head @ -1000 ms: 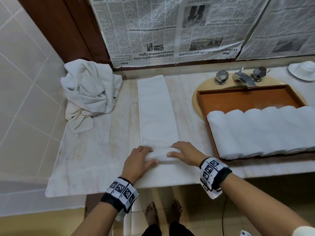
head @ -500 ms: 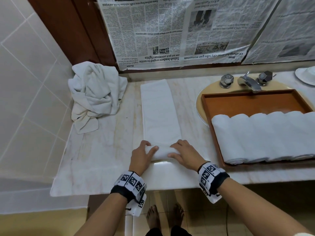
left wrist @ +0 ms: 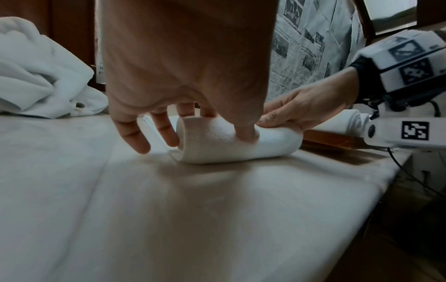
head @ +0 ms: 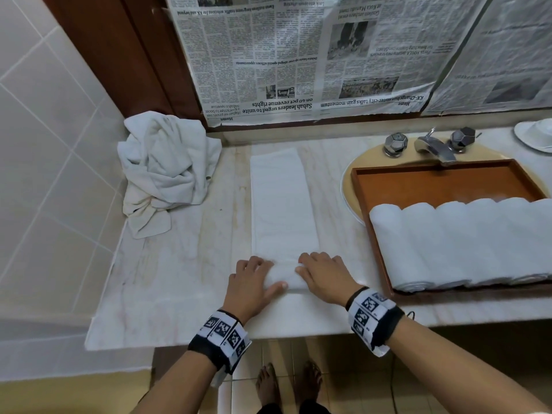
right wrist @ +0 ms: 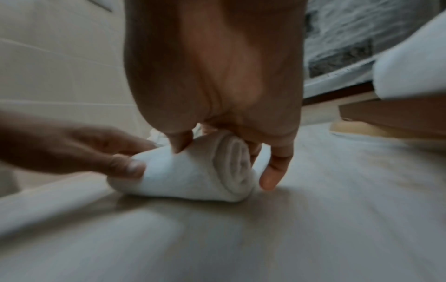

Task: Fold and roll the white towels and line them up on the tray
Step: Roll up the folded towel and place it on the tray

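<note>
Both grips, left hand (head: 250,282) and right hand (head: 325,279), curled on the towel (head: 283,204) roll near the surface's front edge; uneven pressure risks a crooked, loose roll.

A: Where does the head view look from?
B: Above, facing down over the counter (head: 185,279).
A: And the 2 wrist views?
B: Low, close, facing inward; all 3 share the towel roll (head: 283,277).

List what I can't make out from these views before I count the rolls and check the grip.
- Rolled towels on the tray: head view's right edge cuts the row, so no count.
- Left hand fingertips: head view, hidden behind the roll.
- Right hand: right wrist view is blurred.
- White dish: cropped.
</note>
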### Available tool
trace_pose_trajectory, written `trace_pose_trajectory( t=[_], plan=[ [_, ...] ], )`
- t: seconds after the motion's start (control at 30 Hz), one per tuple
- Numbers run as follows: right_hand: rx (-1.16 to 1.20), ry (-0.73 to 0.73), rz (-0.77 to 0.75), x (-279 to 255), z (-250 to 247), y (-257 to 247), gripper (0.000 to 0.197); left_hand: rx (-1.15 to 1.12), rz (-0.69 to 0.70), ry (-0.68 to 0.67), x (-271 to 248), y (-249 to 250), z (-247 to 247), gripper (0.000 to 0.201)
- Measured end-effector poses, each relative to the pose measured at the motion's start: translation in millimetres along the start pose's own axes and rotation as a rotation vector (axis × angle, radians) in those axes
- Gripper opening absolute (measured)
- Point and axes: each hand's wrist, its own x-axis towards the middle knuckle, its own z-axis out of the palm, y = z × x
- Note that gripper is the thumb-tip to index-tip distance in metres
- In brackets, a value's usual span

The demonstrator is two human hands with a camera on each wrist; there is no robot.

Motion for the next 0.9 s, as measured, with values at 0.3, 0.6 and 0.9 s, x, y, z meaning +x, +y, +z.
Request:
trace_pose_trajectory(
  t=[0.3, 0.6, 0.9],
  plan=[
    [-0.136, 0.235, -0.196, -24.0, 34.0, -14.1, 0.057, 0.007, -0.044, 0.052, -5.9, 1.7, 4.6, 0.067],
    [-0.006, -0.179, -0.155, 5.2, 2.5, -2.8, 0.064, -0.118, 0.023, 0.063, -6.0, -0.2, 6.0, 0.07],
    [0.168, 0.01, -0.113, -12.2, 1.2, -2.0, 0.058, -0.333, 0.043, -0.083, 1.3, -11.4, -5.6, 0.077]
  ],
)
